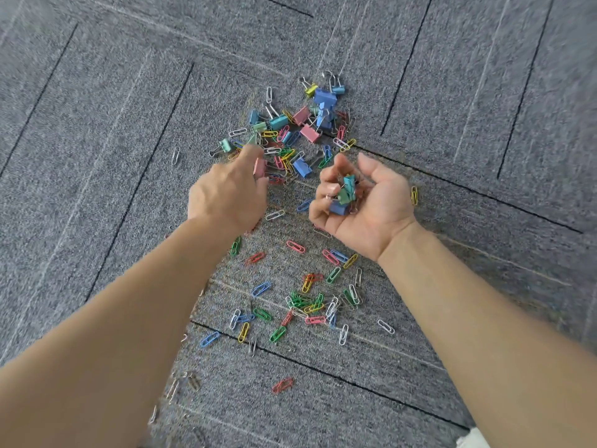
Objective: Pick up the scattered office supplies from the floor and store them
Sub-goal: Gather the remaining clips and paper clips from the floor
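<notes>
On the grey carpet floor, paper clips and binder clips lie scattered. The left hand reaches over the pile, its fingers pinching a pink binder clip. The right hand, palm up, curls its fingers round a handful of clips.

From where I stand, 2 bare forearms show, the left forearm and the right forearm, both uncovered right down to the wrist and both smooth. The left hand shows its back, with rounded knuckles and an outline smeared by blur. The right hand shows its palm, with creases across it and a fold at the wrist. A small white scrap sits low beside the right forearm; whether it is clothing I cannot tell.
</notes>
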Motion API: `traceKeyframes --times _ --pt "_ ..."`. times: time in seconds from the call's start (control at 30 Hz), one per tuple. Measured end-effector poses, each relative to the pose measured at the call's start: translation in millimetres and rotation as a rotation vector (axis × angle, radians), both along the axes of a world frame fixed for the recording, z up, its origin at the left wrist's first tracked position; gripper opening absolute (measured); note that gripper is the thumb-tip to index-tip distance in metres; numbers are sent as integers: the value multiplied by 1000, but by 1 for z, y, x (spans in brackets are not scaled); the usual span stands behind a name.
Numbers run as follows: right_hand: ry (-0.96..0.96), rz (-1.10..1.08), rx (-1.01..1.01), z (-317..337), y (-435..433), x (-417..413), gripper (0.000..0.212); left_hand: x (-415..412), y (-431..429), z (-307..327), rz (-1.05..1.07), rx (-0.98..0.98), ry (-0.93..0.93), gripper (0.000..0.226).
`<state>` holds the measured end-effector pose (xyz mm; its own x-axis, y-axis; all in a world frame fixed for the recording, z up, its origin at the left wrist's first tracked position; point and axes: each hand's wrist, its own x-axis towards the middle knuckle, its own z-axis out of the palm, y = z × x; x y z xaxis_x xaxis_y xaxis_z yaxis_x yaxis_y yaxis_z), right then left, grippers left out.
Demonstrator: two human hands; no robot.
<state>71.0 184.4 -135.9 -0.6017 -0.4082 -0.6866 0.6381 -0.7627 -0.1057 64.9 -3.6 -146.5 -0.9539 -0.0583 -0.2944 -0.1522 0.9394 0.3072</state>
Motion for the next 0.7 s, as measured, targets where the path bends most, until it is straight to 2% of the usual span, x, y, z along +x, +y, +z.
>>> traceKeyframes --times 0.17,0.27,0.33,0.4,0.5,0.53,0.6,0.7 --pt "-29 -23 46 3 -4 1 28 -8 4 -3 38 -55 -57 30" --pt "10 103 230 7 -5 -8 20 -8 4 -4 125 -35 -99 32" --pt "56 272 498 8 -9 -15 20 -7 3 -4 146 -44 -110 32" --pt "161 441 865 9 -15 -20 18 -6 -1 -4 164 -24 -105 31" --pt "565 744 1497 8 -21 -29 15 -5 -5 -6 199 57 -91 25" --pt "698 873 1666 5 -23 -32 24 -4 -5 -6 216 92 -88 23" --pt "802 1097 1865 1 -26 -39 33 -5 -4 -6 244 144 -86 21" --pt "884 1204 2039 -2 -32 -38 26 -3 -3 -5 253 168 -76 27"
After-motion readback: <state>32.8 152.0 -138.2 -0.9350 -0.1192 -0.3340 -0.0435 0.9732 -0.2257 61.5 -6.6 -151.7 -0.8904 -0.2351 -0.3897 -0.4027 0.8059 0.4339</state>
